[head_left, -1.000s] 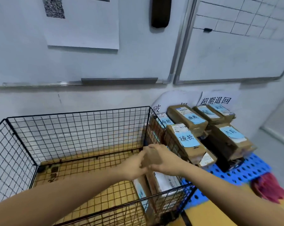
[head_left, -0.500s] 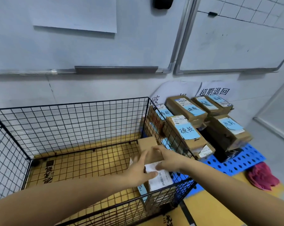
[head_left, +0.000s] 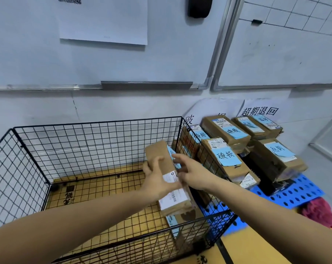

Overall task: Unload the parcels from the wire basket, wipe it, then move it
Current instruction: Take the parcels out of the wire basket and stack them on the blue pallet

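Lifting out: left hand [head_left: 157,180] and right hand [head_left: 192,174] grip one long brown parcel [head_left: 159,155] from either side, tilted, over the right end of the wire basket [head_left: 96,123] | step: unloading, likely near its end | next: clear the right wall, set it on stacked parcels [head_left: 226,155] on blue pallet [head_left: 294,193] | basket: another parcel [head_left: 188,216] lies beneath.

The left hand [head_left: 157,180] covers part of the white label on the parcel [head_left: 159,155]; a second parcel [head_left: 182,220] lies mostly hidden beneath it. Label print is unreadably small.
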